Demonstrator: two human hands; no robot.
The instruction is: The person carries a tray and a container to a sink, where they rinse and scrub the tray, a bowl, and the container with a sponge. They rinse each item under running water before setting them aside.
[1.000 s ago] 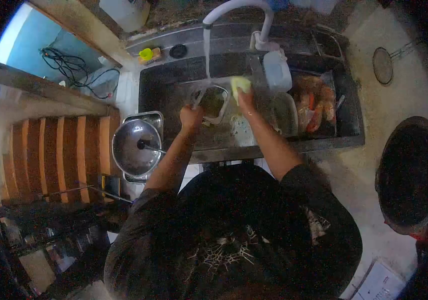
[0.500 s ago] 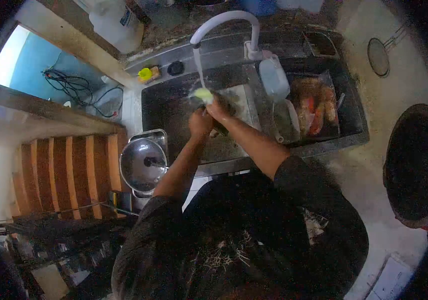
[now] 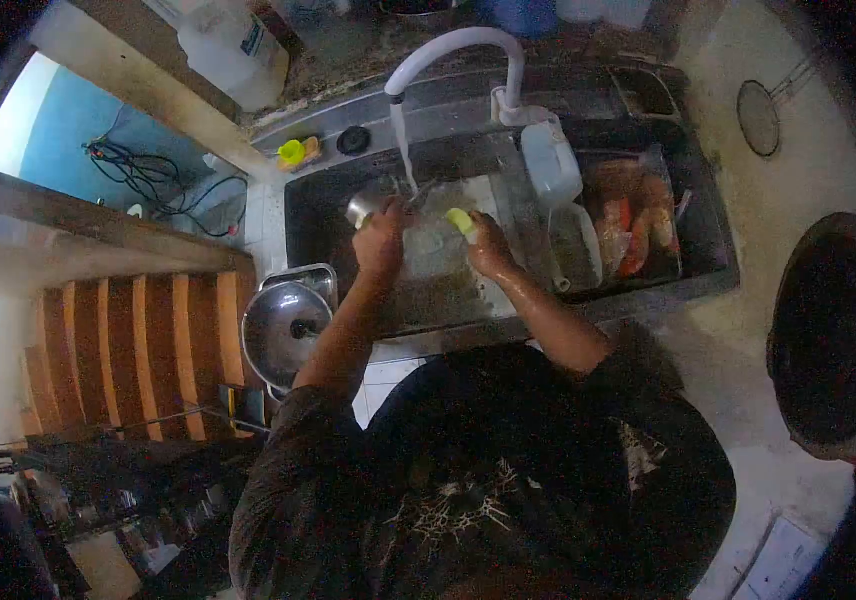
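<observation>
Water runs from the white curved faucet point(image 3: 458, 42) into the dark sink point(image 3: 313, 215). My left hand point(image 3: 382, 240) is closed around a shiny metal vessel point(image 3: 360, 207), left of the stream. To the right of the water, my right hand point(image 3: 489, 246) grips a yellow-green sponge point(image 3: 461, 220). The two hands are apart, both over the basin. A pale board or sheet point(image 3: 483, 192) lies wet in the basin between and beyond them. Details of the metal vessel are blurred.
A glass lid point(image 3: 288, 325) lies on a metal tray at the sink's left. A bluish jug point(image 3: 551, 165) stands on the divider, beside a bag of reddish items point(image 3: 631, 225) in the right basin. A dark pan point(image 3: 828, 330) hangs at far right.
My hands have separated. The right hand has moved right and down with the sponge, out of the stream; the left has shifted left, and the metal vessel now shows.
</observation>
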